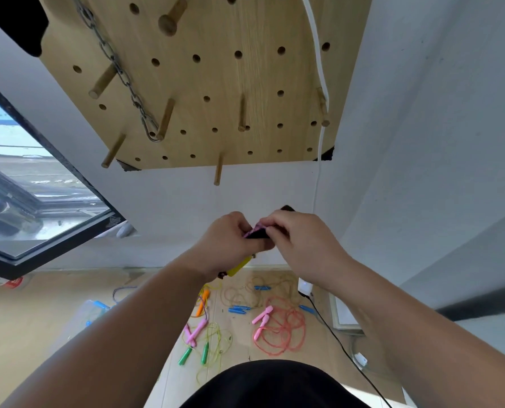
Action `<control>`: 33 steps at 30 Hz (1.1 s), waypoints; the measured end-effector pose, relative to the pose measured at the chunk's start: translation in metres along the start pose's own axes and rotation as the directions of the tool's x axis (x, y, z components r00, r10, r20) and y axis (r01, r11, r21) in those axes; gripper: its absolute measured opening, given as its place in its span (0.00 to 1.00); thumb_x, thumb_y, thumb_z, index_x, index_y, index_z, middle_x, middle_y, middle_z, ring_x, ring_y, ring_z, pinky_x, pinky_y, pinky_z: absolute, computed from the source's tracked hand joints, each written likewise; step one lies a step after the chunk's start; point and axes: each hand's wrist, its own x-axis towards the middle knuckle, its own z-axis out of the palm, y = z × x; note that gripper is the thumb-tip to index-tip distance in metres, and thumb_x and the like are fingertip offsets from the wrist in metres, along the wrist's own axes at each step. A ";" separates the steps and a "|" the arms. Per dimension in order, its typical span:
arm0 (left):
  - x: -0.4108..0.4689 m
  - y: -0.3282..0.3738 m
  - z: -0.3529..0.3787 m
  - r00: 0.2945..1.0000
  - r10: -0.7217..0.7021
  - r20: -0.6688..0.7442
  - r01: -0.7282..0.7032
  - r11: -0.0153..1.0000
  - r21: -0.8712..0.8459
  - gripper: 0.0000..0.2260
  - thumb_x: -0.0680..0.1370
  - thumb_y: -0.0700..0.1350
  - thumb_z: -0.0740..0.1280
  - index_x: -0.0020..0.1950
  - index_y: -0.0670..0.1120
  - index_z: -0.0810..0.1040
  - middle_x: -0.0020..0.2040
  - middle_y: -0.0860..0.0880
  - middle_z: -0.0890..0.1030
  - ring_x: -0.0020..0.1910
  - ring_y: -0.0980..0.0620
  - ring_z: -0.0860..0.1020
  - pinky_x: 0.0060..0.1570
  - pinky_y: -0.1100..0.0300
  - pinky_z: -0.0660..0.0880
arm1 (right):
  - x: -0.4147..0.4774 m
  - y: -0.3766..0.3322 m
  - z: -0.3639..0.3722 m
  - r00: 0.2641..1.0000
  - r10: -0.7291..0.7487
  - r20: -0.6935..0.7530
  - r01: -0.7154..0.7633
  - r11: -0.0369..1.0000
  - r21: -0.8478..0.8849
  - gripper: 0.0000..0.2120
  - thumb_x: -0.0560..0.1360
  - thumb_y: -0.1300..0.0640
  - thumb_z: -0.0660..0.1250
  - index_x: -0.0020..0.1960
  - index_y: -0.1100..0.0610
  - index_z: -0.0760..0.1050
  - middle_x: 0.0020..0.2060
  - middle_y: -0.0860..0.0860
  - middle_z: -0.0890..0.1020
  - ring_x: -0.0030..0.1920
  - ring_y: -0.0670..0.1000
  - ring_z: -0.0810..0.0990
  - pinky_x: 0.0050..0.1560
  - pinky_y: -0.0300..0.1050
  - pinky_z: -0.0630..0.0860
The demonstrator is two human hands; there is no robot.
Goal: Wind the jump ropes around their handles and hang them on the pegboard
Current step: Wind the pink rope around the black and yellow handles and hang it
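The pegboard on the wall carries bare pegs and a chain, with no rope hung yet. Several loose ropes lie unwound on the floor, the red rope among them. Below the board, the left hand curls round one jump rope. The right hand pinches its pink cord, so most of the task looks undone.

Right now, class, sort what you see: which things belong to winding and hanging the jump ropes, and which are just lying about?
Belongs to the job: held jump rope gripped by left hand and right hand; pegboard; pink rope, green-handled rope and blue-handled rope on the floor.
Just lying about: chain on the pegboard; white cable; black cable; window.
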 end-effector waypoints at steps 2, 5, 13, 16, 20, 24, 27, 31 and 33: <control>-0.001 0.003 -0.002 0.997 -0.062 0.038 0.068 0.976 -0.208 0.22 0.71 0.54 0.78 0.51 0.39 0.77 0.41 0.42 0.86 0.36 0.51 0.81 0.36 0.56 0.73 | -0.010 0.006 -0.003 0.994 0.074 -0.083 -0.054 0.972 0.229 0.07 0.82 0.59 0.64 0.51 0.52 0.80 0.40 0.40 0.83 0.40 0.39 0.78 0.41 0.32 0.72; -0.005 0.001 -0.007 0.977 -0.017 0.210 0.129 0.836 -0.533 0.26 0.73 0.51 0.78 0.59 0.34 0.75 0.48 0.34 0.84 0.45 0.39 0.83 0.43 0.46 0.76 | -0.021 0.010 -0.006 0.983 0.160 -0.089 -0.098 0.871 0.482 0.05 0.80 0.62 0.67 0.50 0.54 0.80 0.38 0.47 0.85 0.31 0.43 0.76 0.33 0.37 0.70; -0.032 0.012 -0.001 0.920 0.165 0.355 0.223 0.524 -0.822 0.21 0.77 0.52 0.71 0.62 0.37 0.78 0.51 0.33 0.81 0.44 0.41 0.82 0.39 0.51 0.81 | -0.035 0.002 -0.011 0.950 0.312 0.008 -0.154 0.447 0.881 0.09 0.76 0.63 0.71 0.40 0.62 0.72 0.30 0.59 0.81 0.26 0.50 0.75 0.26 0.40 0.68; -0.039 0.014 0.002 0.927 0.109 0.358 0.259 0.503 -0.825 0.21 0.77 0.53 0.68 0.61 0.39 0.80 0.53 0.36 0.83 0.43 0.41 0.84 0.41 0.49 0.80 | -0.035 0.003 -0.011 0.926 0.368 0.085 -0.244 0.412 0.878 0.11 0.75 0.58 0.73 0.50 0.59 0.73 0.28 0.54 0.77 0.27 0.49 0.74 0.27 0.41 0.64; -0.044 0.010 0.002 0.922 0.051 0.383 0.312 0.486 -0.816 0.22 0.77 0.55 0.65 0.64 0.41 0.80 0.56 0.36 0.83 0.49 0.41 0.84 0.47 0.46 0.81 | -0.036 0.004 -0.014 0.947 0.196 0.253 -0.314 0.408 0.858 0.10 0.75 0.53 0.69 0.55 0.55 0.78 0.29 0.53 0.68 0.27 0.44 0.69 0.30 0.39 0.60; -0.042 0.010 0.005 0.973 0.017 0.230 0.145 0.732 -0.666 0.19 0.81 0.59 0.63 0.65 0.49 0.80 0.58 0.41 0.84 0.54 0.42 0.82 0.51 0.48 0.77 | -0.031 0.003 -0.009 0.959 0.238 0.152 -0.252 0.474 0.844 0.06 0.78 0.56 0.69 0.51 0.59 0.79 0.27 0.48 0.63 0.28 0.47 0.60 0.31 0.44 0.57; -0.043 0.015 0.016 0.988 0.061 -0.140 -0.119 0.884 -0.452 0.09 0.85 0.52 0.60 0.63 0.57 0.75 0.52 0.50 0.84 0.49 0.52 0.84 0.45 0.56 0.80 | -0.027 -0.002 0.001 0.954 0.300 -0.009 -0.205 0.675 0.709 0.05 0.79 0.51 0.69 0.49 0.52 0.81 0.25 0.44 0.66 0.26 0.46 0.64 0.33 0.46 0.60; -0.048 0.019 0.019 0.961 0.257 -0.101 -0.274 0.837 -0.474 0.20 0.78 0.40 0.67 0.65 0.59 0.72 0.50 0.55 0.84 0.48 0.58 0.83 0.44 0.62 0.79 | -0.026 -0.016 0.004 0.953 0.283 -0.113 -0.146 0.749 0.646 0.09 0.82 0.48 0.64 0.54 0.50 0.80 0.29 0.42 0.76 0.30 0.42 0.73 0.35 0.45 0.70; -0.051 0.018 0.018 0.950 0.309 -0.036 -0.290 0.839 -0.461 0.27 0.73 0.33 0.71 0.66 0.54 0.71 0.47 0.51 0.83 0.43 0.55 0.83 0.40 0.61 0.80 | -0.028 -0.022 -0.003 0.976 0.206 -0.073 -0.121 0.786 0.607 0.11 0.83 0.49 0.60 0.59 0.47 0.79 0.33 0.43 0.80 0.36 0.47 0.78 0.40 0.56 0.78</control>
